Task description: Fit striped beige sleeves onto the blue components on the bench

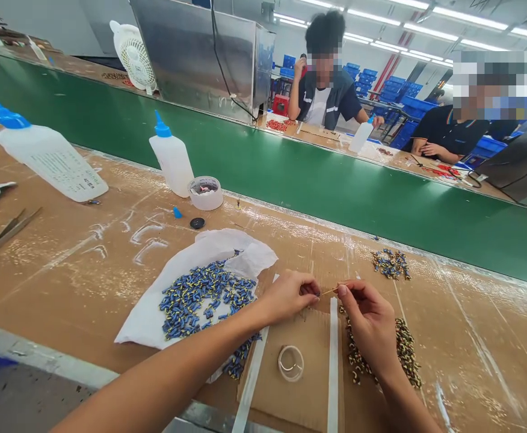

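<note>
My left hand (pixel 290 296) and my right hand (pixel 368 319) meet over a cardboard sheet (pixel 306 337) on the brown worktable. Both are pinched shut. My left fingertips grip a tiny dark part that I cannot name. My right thumb and forefinger hold a thin yellowish stick (pixel 329 291) whose tip points at the left fingertips. Left of my left hand lies a white sheet (pixel 155 313) heaped with small blue parts (pixel 203 296). Under my right wrist runs a band of dark-and-cream small parts (pixel 405 349). A small clear ring (pixel 290 362) rests on the cardboard below my hands.
Two white glue bottles with blue caps (pixel 49 157) (pixel 172 159), a small white pot (pixel 205 192), tweezers (pixel 11 227) and a black cap (pixel 197 223) sit at left. A little pile of parts (pixel 390 264) lies right. Beyond the green conveyor belt (pixel 290 174), two people sit by a steel box (pixel 200 54).
</note>
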A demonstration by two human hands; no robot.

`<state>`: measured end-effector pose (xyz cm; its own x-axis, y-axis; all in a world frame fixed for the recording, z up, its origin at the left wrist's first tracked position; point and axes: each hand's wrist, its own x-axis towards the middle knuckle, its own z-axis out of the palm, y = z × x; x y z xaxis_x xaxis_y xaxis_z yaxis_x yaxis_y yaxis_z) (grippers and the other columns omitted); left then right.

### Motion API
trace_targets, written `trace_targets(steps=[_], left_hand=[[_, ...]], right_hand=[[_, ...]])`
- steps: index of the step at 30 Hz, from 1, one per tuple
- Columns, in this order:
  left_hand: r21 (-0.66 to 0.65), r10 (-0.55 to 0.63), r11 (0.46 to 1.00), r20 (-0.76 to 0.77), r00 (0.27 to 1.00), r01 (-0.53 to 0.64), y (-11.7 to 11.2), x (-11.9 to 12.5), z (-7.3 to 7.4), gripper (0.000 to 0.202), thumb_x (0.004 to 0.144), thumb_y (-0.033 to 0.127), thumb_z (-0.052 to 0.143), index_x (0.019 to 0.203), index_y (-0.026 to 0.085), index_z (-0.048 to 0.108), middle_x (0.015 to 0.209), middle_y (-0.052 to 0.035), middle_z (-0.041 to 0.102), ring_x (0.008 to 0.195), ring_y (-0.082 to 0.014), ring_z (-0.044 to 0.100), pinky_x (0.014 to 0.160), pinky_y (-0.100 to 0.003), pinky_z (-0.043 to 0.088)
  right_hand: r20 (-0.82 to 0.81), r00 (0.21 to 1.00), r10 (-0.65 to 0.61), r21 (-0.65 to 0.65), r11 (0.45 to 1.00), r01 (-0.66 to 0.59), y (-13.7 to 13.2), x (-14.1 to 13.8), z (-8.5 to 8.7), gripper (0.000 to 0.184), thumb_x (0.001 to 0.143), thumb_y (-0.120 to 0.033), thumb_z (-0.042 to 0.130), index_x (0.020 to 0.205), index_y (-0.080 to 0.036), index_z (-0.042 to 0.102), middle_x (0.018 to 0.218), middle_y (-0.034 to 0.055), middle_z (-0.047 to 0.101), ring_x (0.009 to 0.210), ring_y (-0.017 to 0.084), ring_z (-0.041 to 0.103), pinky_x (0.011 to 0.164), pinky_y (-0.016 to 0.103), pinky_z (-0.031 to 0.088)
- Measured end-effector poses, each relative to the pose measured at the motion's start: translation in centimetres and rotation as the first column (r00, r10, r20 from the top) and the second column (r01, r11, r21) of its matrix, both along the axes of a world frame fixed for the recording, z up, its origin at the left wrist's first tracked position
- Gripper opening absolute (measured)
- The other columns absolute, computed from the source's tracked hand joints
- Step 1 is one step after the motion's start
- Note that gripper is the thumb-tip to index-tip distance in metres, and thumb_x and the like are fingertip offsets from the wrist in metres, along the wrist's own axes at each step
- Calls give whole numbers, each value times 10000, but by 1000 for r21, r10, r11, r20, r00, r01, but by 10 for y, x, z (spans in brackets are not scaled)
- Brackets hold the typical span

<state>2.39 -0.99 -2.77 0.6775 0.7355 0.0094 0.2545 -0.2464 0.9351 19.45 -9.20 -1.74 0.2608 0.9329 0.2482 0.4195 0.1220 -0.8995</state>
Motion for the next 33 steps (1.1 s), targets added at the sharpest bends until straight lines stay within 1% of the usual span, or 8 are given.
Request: trace_targets(steps=[8,13,18,25,33], left_hand=[[13,-2,1000,-11,1000,2,0,-2,2,102,768,118,611,832,122,691,726,-26,686,680,-127,608,631,-202,428],[27,-2,1000,-6,1000,2,-1,-1,1,105,759,103,611,824,123,691,710,-19,681,671,-121,602,629,-196,425],[27,0,1000,-27,1000,1,-1,-2,4,110,759,109,613,827,136,695,722,-13,686,683,-121,604,626,-193,419],[30,-8,1000,-23,1000,9,0,-3,4,108,765,123,609,830,137,694,714,-12,681,675,-120,600,630,-197,422],[12,-17,1000,-28,999,17,-1,-3,4,87,772,139,604,816,130,679,688,-10,656,643,-116,577,610,-196,416]], right_hand=[[10,1000,4,-22,1000,-4,1,-2,-4,177,874,-363,623,876,-189,655,822,37,678,749,173,621,691,278,478],[44,999,16,-23,1000,-15,1,-1,-3,184,879,-370,616,881,-192,660,810,35,679,732,170,620,671,272,478],[82,997,14,-20,1000,-12,1,-1,0,188,882,-373,608,879,-192,656,824,39,693,734,172,636,671,269,485],[102,994,26,-20,999,-25,2,-3,1,189,888,-370,598,862,-192,655,782,26,684,717,168,636,655,260,480],[148,987,56,-33,998,-51,2,-4,1,185,898,-355,590,889,-192,677,827,36,700,717,170,635,662,264,472]])
